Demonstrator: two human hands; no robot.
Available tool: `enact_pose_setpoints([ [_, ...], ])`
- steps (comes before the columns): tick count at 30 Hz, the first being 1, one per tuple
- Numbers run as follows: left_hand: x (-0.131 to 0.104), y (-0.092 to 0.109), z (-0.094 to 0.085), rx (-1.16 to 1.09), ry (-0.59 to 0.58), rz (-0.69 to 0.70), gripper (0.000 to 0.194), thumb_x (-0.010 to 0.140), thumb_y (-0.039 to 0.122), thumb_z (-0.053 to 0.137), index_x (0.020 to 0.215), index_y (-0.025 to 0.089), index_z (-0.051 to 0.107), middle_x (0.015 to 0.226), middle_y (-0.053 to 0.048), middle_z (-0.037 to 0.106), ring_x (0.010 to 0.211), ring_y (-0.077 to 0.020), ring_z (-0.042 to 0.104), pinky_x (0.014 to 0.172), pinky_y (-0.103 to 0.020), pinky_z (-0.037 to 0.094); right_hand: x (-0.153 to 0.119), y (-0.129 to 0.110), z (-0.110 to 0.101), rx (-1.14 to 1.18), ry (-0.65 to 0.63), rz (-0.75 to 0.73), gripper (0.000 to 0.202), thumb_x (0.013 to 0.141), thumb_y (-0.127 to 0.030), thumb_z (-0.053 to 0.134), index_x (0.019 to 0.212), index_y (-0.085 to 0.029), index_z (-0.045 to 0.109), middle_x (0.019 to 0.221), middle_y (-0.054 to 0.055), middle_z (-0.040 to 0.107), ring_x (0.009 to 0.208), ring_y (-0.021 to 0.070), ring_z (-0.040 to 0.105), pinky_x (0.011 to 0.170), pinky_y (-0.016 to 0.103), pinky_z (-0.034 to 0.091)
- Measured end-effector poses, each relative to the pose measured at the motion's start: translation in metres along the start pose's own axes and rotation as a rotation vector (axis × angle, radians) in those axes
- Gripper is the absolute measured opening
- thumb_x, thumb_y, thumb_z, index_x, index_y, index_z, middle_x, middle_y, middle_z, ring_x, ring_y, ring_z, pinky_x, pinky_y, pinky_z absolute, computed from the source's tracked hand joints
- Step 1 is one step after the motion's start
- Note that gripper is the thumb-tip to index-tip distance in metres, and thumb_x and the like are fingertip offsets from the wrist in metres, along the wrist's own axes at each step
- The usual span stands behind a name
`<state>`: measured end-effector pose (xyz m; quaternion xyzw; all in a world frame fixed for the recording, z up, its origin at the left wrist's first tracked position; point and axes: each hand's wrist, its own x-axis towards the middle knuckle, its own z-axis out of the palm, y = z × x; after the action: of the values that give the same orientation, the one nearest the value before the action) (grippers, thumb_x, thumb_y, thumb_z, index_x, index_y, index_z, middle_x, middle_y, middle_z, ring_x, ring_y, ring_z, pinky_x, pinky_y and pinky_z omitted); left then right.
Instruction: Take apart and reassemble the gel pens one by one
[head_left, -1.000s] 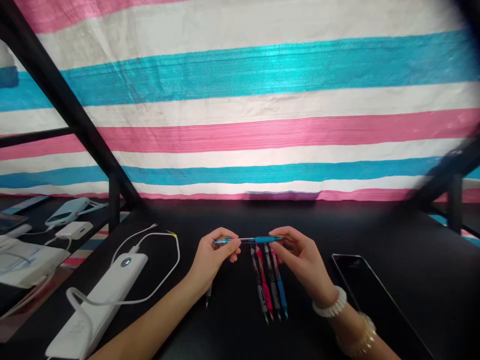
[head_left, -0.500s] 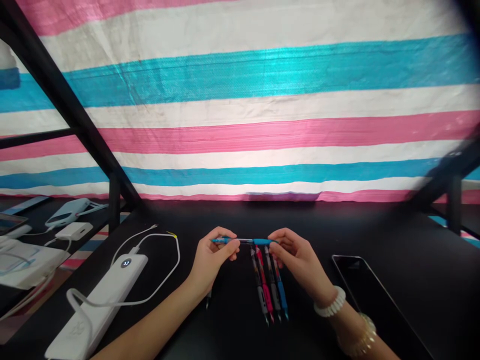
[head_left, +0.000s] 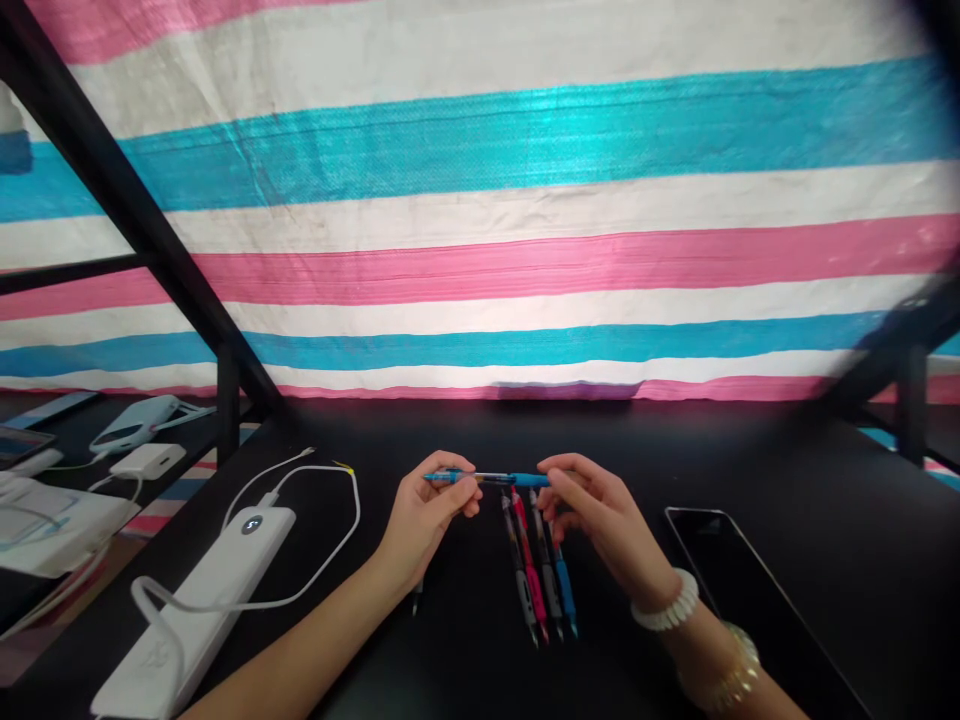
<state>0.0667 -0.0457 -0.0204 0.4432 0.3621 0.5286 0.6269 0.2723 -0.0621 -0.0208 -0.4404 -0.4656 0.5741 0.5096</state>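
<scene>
Where fingers (head_left: 459,493) pinch, blue pen (head_left: 527,480), level (clear middle (head_left: 491,478))

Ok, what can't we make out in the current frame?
- Head view: right end of the held pen, behind the right hand.
- Head view: upper part of the row's blue pen, same hand.
- Head view: most of the separate pen, behind the left hand.
- Head view: phone's near end, cut by the bottom edge.
- Head view: power bank's display reading, too small.
</scene>
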Motion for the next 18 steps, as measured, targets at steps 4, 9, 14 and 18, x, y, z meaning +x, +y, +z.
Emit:
enact_pose_setpoints([
  [4, -0.0009, 0.0005, 0.0007, -0.009, -0.004, -0.01, 0.022, 0.072, 0.026, 0.08, 0.085, 0.015, 0.066, 0.066, -0.001, 0.067, 0.058, -0.0102, 0.059, 0.058, -0.021, 0.046, 0.0005, -0.0006, 0.0006, -0.039, -0.026, 0.072, 0.048, 0.084, -0.06, 0.058, 0.073, -0.014, 0.06, 0.058, 0.003, 0.061, 0.048, 0.0118, 0.054, 0.041, 0.022, 0.043],
  [9, 0.0004, 0.0021, 0.0015, -0.027, 0.007, -0.011, 0.021, 0.071, 0.025, 0.08, 0.084, 0.015, 0.066, 0.065, -0.001, 0.066, 0.058, -0.0102, 0.058, 0.058, -0.021, 0.045, -0.0006, -0.0016, -0.0008, -0.006, -0.058, 0.048, 0.038, 0.081, -0.052, 0.068, 0.075, -0.015, 0.059, 0.064, 0.002, 0.062, 0.053, 0.0109, 0.055, 0.045, 0.02, 0.044],
  [14, 0.0006, 0.0017, 0.0006, -0.038, -0.002, -0.022, 0.02, 0.072, 0.025, 0.08, 0.085, 0.015, 0.067, 0.066, -0.001, 0.066, 0.058, -0.0104, 0.058, 0.059, -0.022, 0.045, -0.0014, -0.0017, -0.0015, 0.022, -0.057, 0.114, 0.044, 0.084, -0.056, 0.062, 0.071, -0.014, 0.059, 0.061, 0.003, 0.061, 0.05, 0.0113, 0.054, 0.043, 0.021, 0.042],
  [18, 0.0005, 0.0012, 0.0002, -0.05, 0.002, -0.024, 0.02, 0.072, 0.024, 0.08, 0.084, 0.015, 0.067, 0.065, -0.001, 0.066, 0.057, -0.0104, 0.058, 0.058, -0.022, 0.045, -0.0015, -0.0028, -0.0011, 0.081, -0.069, 0.079, 0.033, 0.08, -0.047, 0.071, 0.079, -0.015, 0.06, 0.066, 0.001, 0.062, 0.055, 0.0108, 0.055, 0.047, 0.021, 0.044],
])
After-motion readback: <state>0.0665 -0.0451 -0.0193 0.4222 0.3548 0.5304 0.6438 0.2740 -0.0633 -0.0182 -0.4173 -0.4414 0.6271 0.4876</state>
